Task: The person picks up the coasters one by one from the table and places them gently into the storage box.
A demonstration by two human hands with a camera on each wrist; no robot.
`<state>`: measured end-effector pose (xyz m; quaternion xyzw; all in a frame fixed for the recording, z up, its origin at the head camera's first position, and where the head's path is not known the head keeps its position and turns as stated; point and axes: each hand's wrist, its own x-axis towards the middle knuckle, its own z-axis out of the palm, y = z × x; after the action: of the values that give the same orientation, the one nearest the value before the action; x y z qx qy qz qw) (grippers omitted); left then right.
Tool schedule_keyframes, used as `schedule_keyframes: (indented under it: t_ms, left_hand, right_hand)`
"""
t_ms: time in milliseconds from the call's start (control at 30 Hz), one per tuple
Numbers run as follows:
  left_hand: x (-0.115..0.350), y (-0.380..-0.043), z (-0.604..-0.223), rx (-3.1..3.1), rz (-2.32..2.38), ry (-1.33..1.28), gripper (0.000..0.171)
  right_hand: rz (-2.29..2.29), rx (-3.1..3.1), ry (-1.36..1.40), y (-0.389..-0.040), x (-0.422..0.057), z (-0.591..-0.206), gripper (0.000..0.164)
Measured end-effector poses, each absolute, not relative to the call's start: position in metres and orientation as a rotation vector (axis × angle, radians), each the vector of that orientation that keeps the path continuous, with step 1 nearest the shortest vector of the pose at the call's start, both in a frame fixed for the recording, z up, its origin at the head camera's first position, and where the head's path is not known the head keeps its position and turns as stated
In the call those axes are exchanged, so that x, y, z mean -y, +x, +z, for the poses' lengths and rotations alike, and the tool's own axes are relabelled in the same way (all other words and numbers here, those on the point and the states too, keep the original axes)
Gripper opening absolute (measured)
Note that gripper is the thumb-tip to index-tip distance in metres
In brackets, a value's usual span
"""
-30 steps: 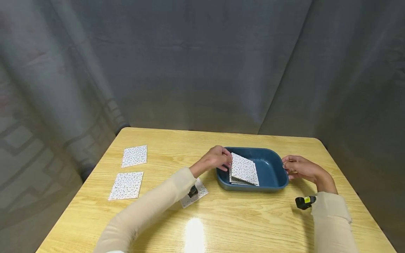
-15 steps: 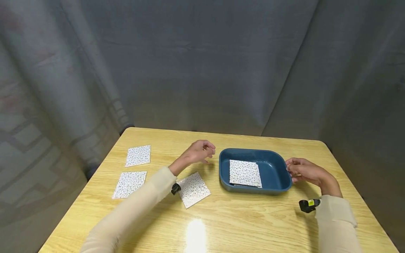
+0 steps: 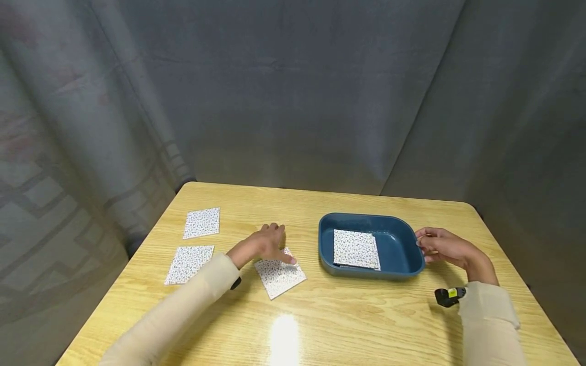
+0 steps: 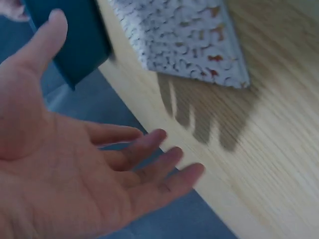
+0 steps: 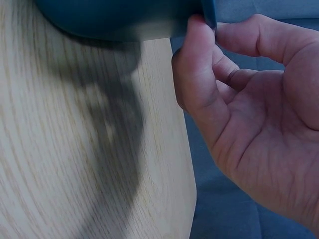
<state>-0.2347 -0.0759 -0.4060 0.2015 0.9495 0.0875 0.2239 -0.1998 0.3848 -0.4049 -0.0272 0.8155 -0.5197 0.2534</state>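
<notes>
From my head, one view looks forward and down over the surface (image 3: 366, 320) to the curtain (image 3: 293, 101) behind it. My left wrist's view looks from close by past my left fingers (image 4: 172, 186), the surface aslant; my right wrist's is as near, facing my right fingers (image 5: 199, 55). All three share the blue tub (image 3: 394, 254).

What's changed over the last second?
The left hand let go of the top tile, which went from tilted to lying flat in the blue bin. The hand then moved left and is now over the loose tile, holding nothing. Unchanged: right hand pinching the bin's right end, rear-left tile and front-left tile.
</notes>
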Motion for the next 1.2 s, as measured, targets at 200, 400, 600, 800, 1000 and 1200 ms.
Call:
schedule_keyframes:
  t_ms: [200,400,600,800,1000,1200]
  left_hand:
    - [0.070,-0.216,-0.416,-2.678,-0.077,0.580,0.122]
    - [0.067,-0.201,-0.419,-2.727,-0.210,0.563,0.109]
    - [0.063,-0.197,-0.418,-2.741,-0.286,0.575,0.090]
    - [0.063,-0.196,-0.419,-2.743,-0.227,0.572,0.085]
    - [0.064,-0.194,-0.419,-2.768,-0.087,0.554,0.082]
    - [0.063,-0.192,-0.418,-2.794,-0.043,0.541,0.086]
  right_hand:
    - [-1.428,-2.203,-0.051,-0.200,-0.385,-0.404,0.030]
    - [-1.425,-2.206,-0.037,-0.200,-0.383,-0.405,0.030]
    - [-1.411,-2.216,-0.042,-0.199,-0.383,-0.405,0.032]
    - [-1.409,-2.223,-0.041,-0.201,-0.383,-0.407,0.033]
    - [-1.402,-2.227,-0.044,-0.201,-0.383,-0.406,0.032]
    - [-1.401,-2.223,-0.052,-0.200,-0.383,-0.406,0.031]
